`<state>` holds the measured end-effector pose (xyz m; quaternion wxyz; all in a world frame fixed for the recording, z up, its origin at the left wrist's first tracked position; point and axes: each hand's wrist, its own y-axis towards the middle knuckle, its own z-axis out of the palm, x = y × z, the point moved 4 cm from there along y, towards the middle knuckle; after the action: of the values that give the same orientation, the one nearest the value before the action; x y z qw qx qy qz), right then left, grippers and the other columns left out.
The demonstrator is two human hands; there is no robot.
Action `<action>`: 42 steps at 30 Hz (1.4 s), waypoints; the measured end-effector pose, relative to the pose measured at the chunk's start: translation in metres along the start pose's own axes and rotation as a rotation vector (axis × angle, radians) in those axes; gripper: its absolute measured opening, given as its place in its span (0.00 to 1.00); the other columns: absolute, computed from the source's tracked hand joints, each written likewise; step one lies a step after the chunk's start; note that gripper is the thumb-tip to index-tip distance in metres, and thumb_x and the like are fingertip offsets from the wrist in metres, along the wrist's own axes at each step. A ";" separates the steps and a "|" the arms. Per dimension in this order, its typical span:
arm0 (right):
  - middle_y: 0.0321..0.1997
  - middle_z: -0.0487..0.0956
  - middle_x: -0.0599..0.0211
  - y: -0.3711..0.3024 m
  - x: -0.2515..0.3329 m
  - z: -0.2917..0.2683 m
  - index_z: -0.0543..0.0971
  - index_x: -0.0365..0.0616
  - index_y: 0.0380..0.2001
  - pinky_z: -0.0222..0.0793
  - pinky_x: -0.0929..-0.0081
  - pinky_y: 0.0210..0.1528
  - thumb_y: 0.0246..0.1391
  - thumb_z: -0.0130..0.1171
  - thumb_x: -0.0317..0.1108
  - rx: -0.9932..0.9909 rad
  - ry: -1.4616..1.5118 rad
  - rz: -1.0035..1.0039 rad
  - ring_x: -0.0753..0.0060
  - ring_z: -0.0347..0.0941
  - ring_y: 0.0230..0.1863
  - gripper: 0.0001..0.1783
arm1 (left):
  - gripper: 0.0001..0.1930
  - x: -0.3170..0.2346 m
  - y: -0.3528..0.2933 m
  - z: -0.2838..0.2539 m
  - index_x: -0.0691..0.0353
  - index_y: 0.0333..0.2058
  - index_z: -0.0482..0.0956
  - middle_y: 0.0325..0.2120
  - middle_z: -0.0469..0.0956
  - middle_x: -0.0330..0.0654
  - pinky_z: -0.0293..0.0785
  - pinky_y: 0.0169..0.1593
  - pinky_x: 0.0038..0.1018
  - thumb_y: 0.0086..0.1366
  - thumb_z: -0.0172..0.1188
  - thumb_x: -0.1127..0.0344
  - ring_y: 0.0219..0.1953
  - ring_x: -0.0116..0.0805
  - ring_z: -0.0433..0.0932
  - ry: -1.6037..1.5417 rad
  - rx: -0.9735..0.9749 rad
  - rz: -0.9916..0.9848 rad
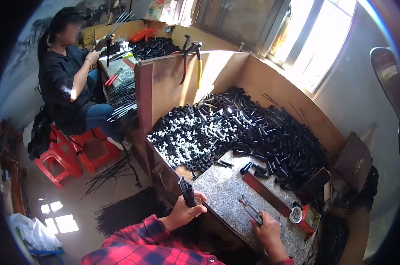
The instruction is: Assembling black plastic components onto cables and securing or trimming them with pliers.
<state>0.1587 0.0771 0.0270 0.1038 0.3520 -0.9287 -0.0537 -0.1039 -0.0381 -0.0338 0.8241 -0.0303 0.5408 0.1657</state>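
My left hand, by the near left edge of the speckled grey tabletop, is closed round a few black tube-like pieces that point upward. Their exact kind I cannot make out. Over the tabletop to the right, my right hand grips a pair of pliers by its green handles, with the jaws toward the far left. Between the pliers and the heap beyond lies a long dark red bar. A few loose black tubes rest at its far end.
A heap of black tubes and small black-and-white fittings fills the walled bench. Pliers hang on the partition. A round cup and red box stand right. Black rods lie floorward; a co-worker sits left.
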 end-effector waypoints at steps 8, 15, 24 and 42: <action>0.28 0.73 0.50 0.095 0.060 -0.012 0.72 0.39 0.30 0.66 0.62 0.32 0.43 0.57 0.23 -0.189 0.373 -0.246 0.44 0.72 0.31 0.08 | 0.20 -0.002 -0.003 -0.006 0.64 0.39 0.70 0.16 0.69 0.33 0.63 0.22 0.18 0.55 0.68 0.60 0.17 0.20 0.67 0.000 -0.003 0.023; 0.24 0.76 0.52 0.213 0.109 0.035 0.74 0.42 0.26 0.66 0.57 0.30 0.49 0.61 0.36 -0.178 0.261 -0.221 0.45 0.73 0.30 0.09 | 0.19 -0.006 -0.016 -0.007 0.63 0.39 0.70 0.16 0.69 0.32 0.63 0.24 0.17 0.53 0.69 0.65 0.19 0.19 0.68 -0.090 0.025 -0.005; 0.30 0.77 0.57 0.273 0.141 0.078 0.75 0.42 0.26 0.69 0.59 0.38 0.48 0.60 0.39 -0.100 0.034 -0.264 0.52 0.75 0.36 0.11 | 0.19 0.000 -0.024 -0.002 0.59 0.37 0.71 0.19 0.65 0.27 0.57 0.26 0.17 0.49 0.72 0.69 0.21 0.15 0.62 -0.178 0.062 -0.052; 0.26 0.77 0.52 0.231 0.099 0.018 0.74 0.42 0.25 0.68 0.55 0.34 0.48 0.61 0.37 0.049 0.233 -0.095 0.44 0.73 0.32 0.10 | 0.22 0.007 -0.018 -0.015 0.63 0.41 0.68 0.17 0.68 0.31 0.67 0.29 0.20 0.52 0.70 0.67 0.22 0.21 0.69 -0.146 0.070 -0.026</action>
<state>-0.0666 0.1841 0.0647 0.2000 0.4018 -0.8936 0.0053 -0.1089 -0.0564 -0.0482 0.8640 0.0035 0.4843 0.1378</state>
